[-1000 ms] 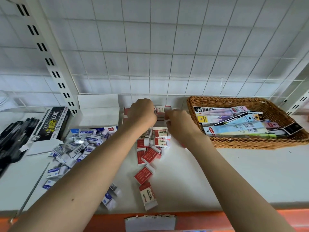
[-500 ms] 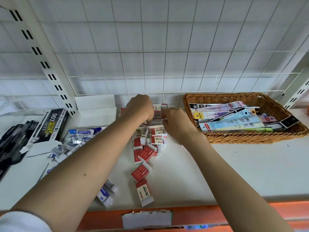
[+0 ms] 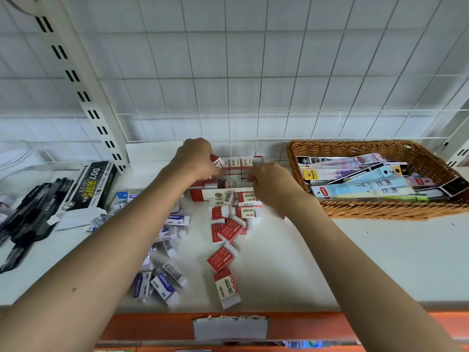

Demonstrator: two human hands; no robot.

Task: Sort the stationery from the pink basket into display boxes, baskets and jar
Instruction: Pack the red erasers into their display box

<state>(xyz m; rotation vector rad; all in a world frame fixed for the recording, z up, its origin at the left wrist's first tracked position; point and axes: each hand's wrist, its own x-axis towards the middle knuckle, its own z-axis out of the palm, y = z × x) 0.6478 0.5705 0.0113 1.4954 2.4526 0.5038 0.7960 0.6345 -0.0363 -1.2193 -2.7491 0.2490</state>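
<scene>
A red display box (image 3: pixel 203 195) stands at the back of the white shelf with a row of red-and-white erasers (image 3: pixel 236 163) upright in it. My left hand (image 3: pixel 195 161) pinches a red eraser (image 3: pixel 217 161) at the row's left end. My right hand (image 3: pixel 269 185) pinches another eraser (image 3: pixel 258 160) at the right end. Loose red erasers (image 3: pixel 222 258) trail from the box towards the shelf's front edge. A heap of blue-and-white erasers (image 3: pixel 165 285) lies left of them, partly under my left forearm.
A wicker basket (image 3: pixel 380 210) holding flat packets sits at the right. A black pen box (image 3: pixel 92 185) and loose black pens (image 3: pixel 28 219) lie at the left, with a clear jar (image 3: pixel 15 158) behind. The orange shelf edge (image 3: pixel 304 323) runs along the front.
My hands have drawn slightly apart at the red box, uncovering the upright row of erasers between them. The loose erasers on the shelf lie as before.
</scene>
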